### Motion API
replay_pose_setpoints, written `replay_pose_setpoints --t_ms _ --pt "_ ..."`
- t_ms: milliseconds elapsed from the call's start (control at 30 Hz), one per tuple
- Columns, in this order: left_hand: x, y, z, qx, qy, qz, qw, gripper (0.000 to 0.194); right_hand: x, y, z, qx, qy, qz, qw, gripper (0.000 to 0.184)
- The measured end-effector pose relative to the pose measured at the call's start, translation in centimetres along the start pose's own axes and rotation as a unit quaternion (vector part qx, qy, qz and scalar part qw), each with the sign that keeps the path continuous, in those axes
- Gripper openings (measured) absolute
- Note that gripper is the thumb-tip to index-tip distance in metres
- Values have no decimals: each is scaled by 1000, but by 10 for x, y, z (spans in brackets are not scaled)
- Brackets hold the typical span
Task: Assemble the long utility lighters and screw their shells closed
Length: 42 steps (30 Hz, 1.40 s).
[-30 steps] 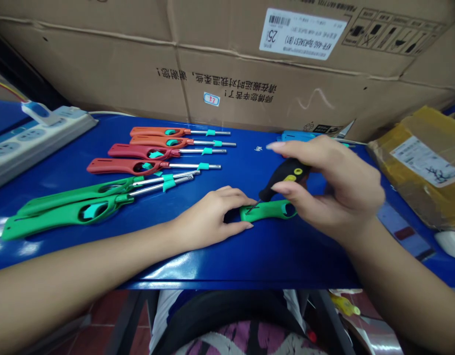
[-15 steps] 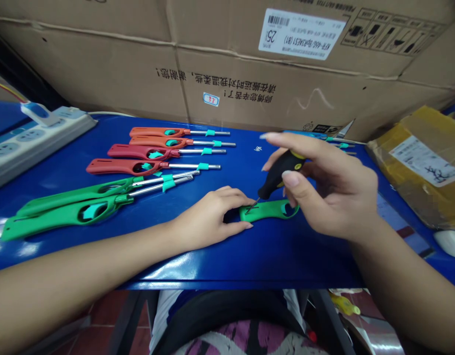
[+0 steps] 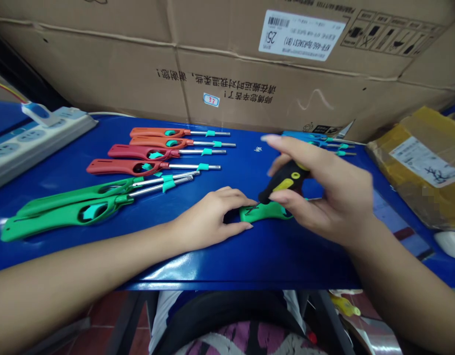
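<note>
Tabletop [image 3: 234, 264] gleams blue before carton [image 3: 120, 74] — left hand [image 3: 208, 217] pinches green casing [image 3: 267, 211], right hand [image 3: 334, 197] grips screwdriver [image 3: 281, 183].

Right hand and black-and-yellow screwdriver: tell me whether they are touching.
Touching. The head view shows the thumb of the right hand against the handle of the black-and-yellow screwdriver.

Your single view came from your head, looking forward and steeply down across the blue table [image 3: 220, 261] from your side of it. Your lap [image 3: 242, 340] lay at the bottom edge, and the cardboard box [image 3: 120, 69] spanned the top. You had your left hand [image 3: 208, 217], right hand [image 3: 331, 192], screwdriver [image 3: 286, 182] and green lighter casing [image 3: 267, 211] at close range around the middle, with the power strip [image 3: 38, 135] at the left edge and the taped parcel [image 3: 419, 162] at the right.
</note>
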State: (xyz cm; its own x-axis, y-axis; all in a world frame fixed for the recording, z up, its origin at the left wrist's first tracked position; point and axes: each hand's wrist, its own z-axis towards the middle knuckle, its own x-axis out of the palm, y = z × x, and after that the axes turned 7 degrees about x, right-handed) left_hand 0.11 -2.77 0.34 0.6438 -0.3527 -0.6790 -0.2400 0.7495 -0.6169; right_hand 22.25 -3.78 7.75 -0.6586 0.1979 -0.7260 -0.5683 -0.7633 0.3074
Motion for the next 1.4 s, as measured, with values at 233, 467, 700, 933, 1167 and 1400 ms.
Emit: replay_pose_setpoints --t_ms 233,467,700,933,1167,1400 --pt "1 -1 0 -8 -1 -3 1000 30 -2 0 0 -7 1 15 1000 41" --pt "1 0 0 -10 0 -5 1000 36 2 -3 1 37 31 56 997 46" --pt "1 0 0 -11 1 -5 1000 34 5 -3 0 39 -77 9 996 36" --pt "1 -2 0 -16 2 0 1000 25 2 4 3 -15 -56 48 997 29" --pt "1 -2 0 -22 5 -5 1000 32 2 11 2 22 -10 46 999 40" --pt "2 -1 -1 -21 4 5 1000 29 3 4 5 -10 -68 24 997 34"
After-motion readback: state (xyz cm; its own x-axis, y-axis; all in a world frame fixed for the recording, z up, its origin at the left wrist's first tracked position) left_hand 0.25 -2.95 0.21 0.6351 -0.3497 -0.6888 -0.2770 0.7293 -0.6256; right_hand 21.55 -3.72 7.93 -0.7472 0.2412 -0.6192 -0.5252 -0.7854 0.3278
